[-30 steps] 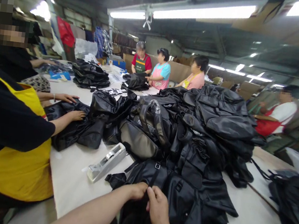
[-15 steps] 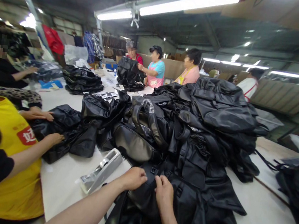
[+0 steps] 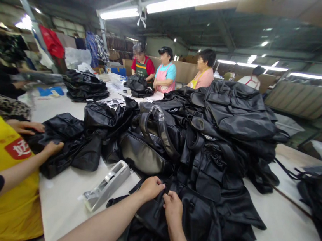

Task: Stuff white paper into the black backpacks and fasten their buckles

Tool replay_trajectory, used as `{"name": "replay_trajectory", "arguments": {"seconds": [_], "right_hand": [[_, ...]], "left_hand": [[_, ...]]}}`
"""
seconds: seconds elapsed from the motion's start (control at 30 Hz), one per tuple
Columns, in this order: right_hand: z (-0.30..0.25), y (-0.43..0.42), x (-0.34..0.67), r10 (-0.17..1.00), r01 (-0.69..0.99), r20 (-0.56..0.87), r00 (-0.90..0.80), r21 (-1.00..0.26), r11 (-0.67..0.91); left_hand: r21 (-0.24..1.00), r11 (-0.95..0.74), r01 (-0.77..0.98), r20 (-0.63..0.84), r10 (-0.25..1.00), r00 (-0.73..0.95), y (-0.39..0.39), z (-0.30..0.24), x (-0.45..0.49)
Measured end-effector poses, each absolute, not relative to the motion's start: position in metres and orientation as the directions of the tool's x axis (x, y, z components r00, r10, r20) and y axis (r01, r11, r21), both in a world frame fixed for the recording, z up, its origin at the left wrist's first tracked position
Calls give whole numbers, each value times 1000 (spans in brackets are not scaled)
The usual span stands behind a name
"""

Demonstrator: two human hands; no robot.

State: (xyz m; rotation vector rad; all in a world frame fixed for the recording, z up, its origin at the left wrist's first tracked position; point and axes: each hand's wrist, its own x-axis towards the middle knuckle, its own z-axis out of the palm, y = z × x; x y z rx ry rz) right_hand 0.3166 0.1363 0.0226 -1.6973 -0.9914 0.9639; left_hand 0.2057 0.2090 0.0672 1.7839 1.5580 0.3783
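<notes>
A black leather-look backpack [image 3: 159, 229] lies in front of me on the table, its straps and buckles uppermost. My left hand [image 3: 151, 189] is closed at its upper part, thumb and fingers pinched on the black material. Close beside it, my right hand [image 3: 173, 208] also pinches at the backpack, with fingertips curled in. The small part between the fingertips is too dark to make out. Left of my left forearm stands a grey tape dispenser [image 3: 107, 186].
Beyond my hands rises a large heap of black bags [image 3: 232, 109]. At left, a co-worker in a yellow apron [image 3: 7, 195] handles another black bag [image 3: 65, 132]. Farther back are a stack of black bags [image 3: 84, 87] and several people around the white table [image 3: 62, 206].
My left hand has moved slightly right and up, and my hands are closer together. A buckle that showed near my left hand is now covered. Across the table, a raised bag has been lowered.
</notes>
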Motion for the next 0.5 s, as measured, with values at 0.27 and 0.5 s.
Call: {"name": "replay_trajectory", "arguments": {"seconds": [0.27, 0.5], "right_hand": [[31, 137, 319, 904, 4, -242, 352, -965, -260], [49, 93, 293, 981, -60, -181, 72, -982, -177]], "left_hand": [[720, 116, 685, -371, 898, 238, 221, 64, 227], [827, 182, 532, -420, 828, 371, 199, 75, 199]]}}
